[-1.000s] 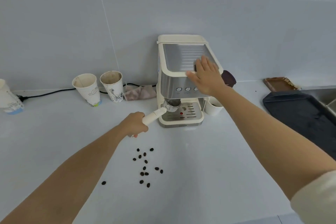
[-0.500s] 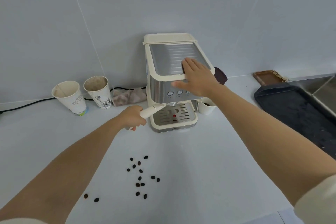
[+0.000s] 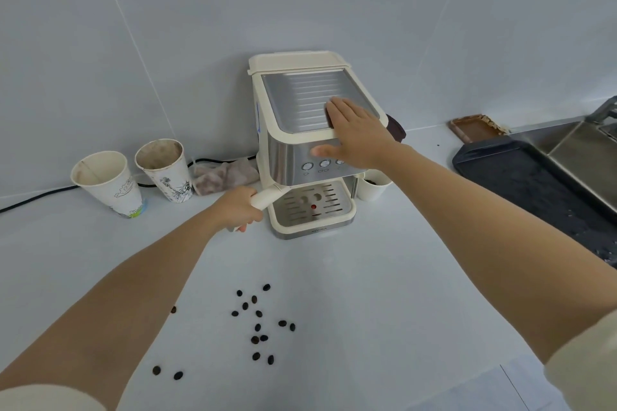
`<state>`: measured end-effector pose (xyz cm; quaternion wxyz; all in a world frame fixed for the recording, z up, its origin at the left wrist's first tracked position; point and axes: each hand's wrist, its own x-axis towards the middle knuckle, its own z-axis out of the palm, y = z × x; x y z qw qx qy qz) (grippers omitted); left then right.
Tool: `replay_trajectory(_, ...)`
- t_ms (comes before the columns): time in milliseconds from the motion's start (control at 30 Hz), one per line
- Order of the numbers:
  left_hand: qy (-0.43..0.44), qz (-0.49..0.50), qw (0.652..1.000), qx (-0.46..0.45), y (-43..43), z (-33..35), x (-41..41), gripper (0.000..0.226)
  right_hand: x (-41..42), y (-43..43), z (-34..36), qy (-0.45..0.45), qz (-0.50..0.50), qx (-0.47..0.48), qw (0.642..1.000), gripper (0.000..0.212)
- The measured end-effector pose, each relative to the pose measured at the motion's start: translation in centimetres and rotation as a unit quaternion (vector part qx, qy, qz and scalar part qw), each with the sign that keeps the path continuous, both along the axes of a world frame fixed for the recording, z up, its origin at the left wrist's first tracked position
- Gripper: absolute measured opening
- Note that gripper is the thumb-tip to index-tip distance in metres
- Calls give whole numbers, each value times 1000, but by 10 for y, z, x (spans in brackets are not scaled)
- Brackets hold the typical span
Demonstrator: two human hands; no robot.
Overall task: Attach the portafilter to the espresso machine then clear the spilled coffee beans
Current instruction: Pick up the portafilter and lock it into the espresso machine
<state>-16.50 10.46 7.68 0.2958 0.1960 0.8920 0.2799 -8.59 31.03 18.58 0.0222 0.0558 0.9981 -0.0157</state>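
A cream and steel espresso machine (image 3: pixel 293 100) stands against the tiled wall. My left hand (image 3: pixel 238 207) grips the cream handle of the portafilter (image 3: pixel 270 194), which points out to the left from under the machine's front; its basket end is hidden beneath the machine head. My right hand (image 3: pixel 354 133) lies flat on the machine's top front edge, fingers spread, thumb over the button panel. Several dark coffee beans (image 3: pixel 257 327) are scattered on the white counter (image 3: pixel 367 310) in front of the machine, between my forearms.
Two used paper cups (image 3: pixel 107 183) (image 3: pixel 165 170) and a crumpled cloth (image 3: pixel 223 177) sit left of the machine, with a black cable behind. A small white cup (image 3: pixel 372 188) stands at its right. A dark tray (image 3: pixel 534 190), a brown dish (image 3: pixel 475 125) and a steel sink (image 3: pixel 587 150) are further right.
The portafilter's basket has gone up under the machine head and out of sight, with my left hand still on the handle. My right hand stays on the machine top. The camera shifted.
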Motion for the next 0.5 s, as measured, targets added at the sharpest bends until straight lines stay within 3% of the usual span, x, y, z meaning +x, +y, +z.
replay_trajectory(500,-18,-11,999,33,6,3,-8,13,1,-4,2,-3,-14,5,1000,89)
